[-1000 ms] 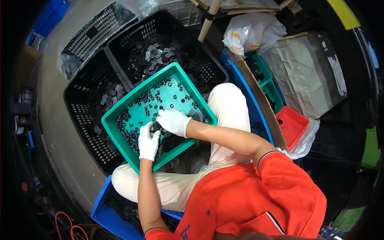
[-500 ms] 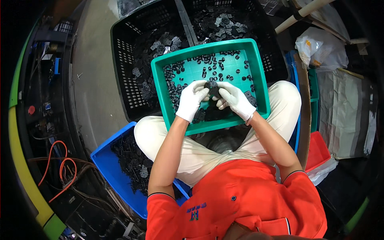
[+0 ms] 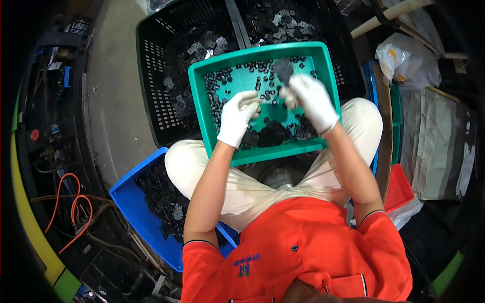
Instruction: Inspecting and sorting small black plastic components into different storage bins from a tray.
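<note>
A green tray (image 3: 194,96) rests across my lap with many small black round pieces (image 3: 222,76) scattered in it. My right hand (image 3: 314,101), in a white glove and smeared by motion, holds a dark flat plate (image 3: 284,69) by its edge above the tray's far right part. My left hand (image 3: 236,117), gloved too, hovers over the tray's left side. Its fingers are curled toward the thumb, and I cannot make out what they hold, if anything. More dark flat plates (image 3: 274,134) are heaped along the tray's near side, below the hands.
Beyond the tray, a black perforated crate (image 3: 156,108) with a divider holds many flat dark plates. A blue bin (image 3: 151,242) of black parts is by my left knee. To the right stand a red bin (image 3: 398,188), a cardboard edge (image 3: 388,151) and plastic bags (image 3: 414,63).
My hands have parted. The right one has swung up and right with the dark plate; the left has drawn slightly down and left. The heaped plates near me now show more.
</note>
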The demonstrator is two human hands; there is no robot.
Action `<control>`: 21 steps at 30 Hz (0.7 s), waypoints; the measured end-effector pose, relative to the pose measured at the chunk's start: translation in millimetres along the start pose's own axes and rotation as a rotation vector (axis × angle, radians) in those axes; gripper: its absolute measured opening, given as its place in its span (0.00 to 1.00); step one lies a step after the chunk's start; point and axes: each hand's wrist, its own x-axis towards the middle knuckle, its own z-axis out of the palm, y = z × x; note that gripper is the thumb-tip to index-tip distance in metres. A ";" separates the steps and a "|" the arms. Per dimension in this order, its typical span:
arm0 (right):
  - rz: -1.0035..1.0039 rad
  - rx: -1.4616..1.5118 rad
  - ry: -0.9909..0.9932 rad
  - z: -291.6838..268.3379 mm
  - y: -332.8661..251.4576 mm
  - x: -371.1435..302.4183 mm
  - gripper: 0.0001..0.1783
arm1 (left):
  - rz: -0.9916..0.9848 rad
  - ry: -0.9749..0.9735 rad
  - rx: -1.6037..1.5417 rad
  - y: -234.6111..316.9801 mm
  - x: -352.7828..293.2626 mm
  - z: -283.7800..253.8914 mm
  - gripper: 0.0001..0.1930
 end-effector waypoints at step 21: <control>0.034 -0.221 -0.068 1.3 48.1 -34.5 0.19 | -0.133 -0.091 0.287 8.2 -19.6 17.5 0.12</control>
